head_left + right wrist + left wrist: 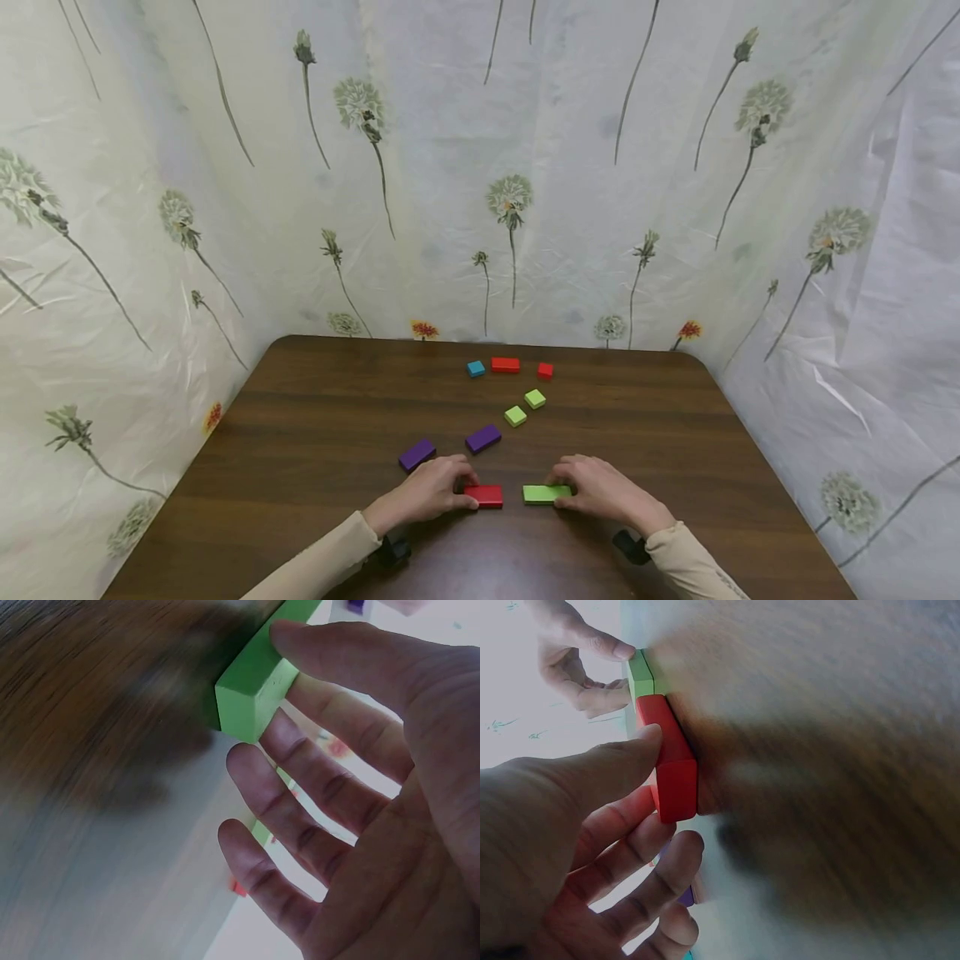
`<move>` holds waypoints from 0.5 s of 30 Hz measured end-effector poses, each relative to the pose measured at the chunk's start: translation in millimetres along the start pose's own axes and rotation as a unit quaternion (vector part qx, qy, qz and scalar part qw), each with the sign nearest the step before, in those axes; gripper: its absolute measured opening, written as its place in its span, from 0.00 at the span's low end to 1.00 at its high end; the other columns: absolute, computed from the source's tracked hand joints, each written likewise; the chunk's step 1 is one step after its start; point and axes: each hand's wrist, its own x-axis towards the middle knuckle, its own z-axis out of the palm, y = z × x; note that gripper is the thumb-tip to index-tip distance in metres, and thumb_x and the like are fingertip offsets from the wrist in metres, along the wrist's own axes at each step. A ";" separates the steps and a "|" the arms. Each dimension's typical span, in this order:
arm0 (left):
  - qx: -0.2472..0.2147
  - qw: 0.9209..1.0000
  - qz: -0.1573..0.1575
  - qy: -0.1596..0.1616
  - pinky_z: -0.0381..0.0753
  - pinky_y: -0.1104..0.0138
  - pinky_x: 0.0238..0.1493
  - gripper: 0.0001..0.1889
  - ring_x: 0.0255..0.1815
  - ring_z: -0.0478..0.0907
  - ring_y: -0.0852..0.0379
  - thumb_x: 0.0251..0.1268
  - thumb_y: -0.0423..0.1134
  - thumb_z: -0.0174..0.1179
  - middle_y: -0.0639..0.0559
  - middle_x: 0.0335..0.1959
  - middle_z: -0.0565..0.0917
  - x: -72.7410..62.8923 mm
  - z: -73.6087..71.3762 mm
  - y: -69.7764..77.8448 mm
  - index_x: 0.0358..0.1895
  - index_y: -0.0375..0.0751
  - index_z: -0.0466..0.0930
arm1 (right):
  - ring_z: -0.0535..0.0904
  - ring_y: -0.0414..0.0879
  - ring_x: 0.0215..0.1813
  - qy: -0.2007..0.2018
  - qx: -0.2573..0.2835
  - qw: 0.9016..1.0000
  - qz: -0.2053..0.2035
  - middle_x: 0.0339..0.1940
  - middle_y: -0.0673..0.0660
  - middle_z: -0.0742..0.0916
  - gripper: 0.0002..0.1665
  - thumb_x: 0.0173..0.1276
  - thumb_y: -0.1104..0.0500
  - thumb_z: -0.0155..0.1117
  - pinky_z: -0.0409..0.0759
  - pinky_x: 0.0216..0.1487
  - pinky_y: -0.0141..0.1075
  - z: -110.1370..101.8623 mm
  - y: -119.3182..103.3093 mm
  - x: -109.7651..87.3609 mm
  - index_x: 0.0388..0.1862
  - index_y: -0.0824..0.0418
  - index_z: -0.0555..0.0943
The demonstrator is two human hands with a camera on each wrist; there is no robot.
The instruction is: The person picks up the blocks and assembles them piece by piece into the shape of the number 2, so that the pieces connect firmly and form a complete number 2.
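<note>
Between the two hands, in the head view, lie a red block (489,497) pinched by the left hand (423,493) and a long green block (540,496) pinched by the right hand (606,495), a gap parting them. One purple block (417,454) sits just beyond the left hand; another is farther ahead. Past both hands come two small green blocks (515,416), then a blue block (476,368), a far red block (506,365) and a small red block (545,370) near the table's far edge (375,338). In the left wrist view, the left thumb presses the red block against the fingers. In the right wrist view, two fingers stretch clear of the green block.
</note>
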 end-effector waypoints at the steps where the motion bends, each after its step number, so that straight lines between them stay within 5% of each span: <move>1: 0.000 1.000 0.001 0.001 0.68 0.75 0.30 0.14 0.30 0.70 0.70 0.54 0.51 0.70 0.62 0.36 0.79 -0.2 0.2 0.0 0.40 0.50 0.84 | 0.73 0.34 0.35 0.001 -0.001 1.000 -0.003 0.36 0.44 0.83 0.12 0.56 0.51 0.73 0.73 0.37 0.34 0.8 -0.4 1.2 0.38 0.50 0.84; 15: 0.004 1.000 0.007 0.012 0.69 0.75 0.32 0.14 0.30 0.69 0.71 0.54 0.51 0.70 0.62 0.36 0.79 -1.3 0.3 -0.8 0.40 0.50 0.85 | 0.74 0.35 0.37 0.015 -0.011 0.999 -0.032 0.37 0.45 0.83 0.12 0.57 0.51 0.73 0.73 0.38 0.36 5.8 -12.2 16.3 0.39 0.50 0.84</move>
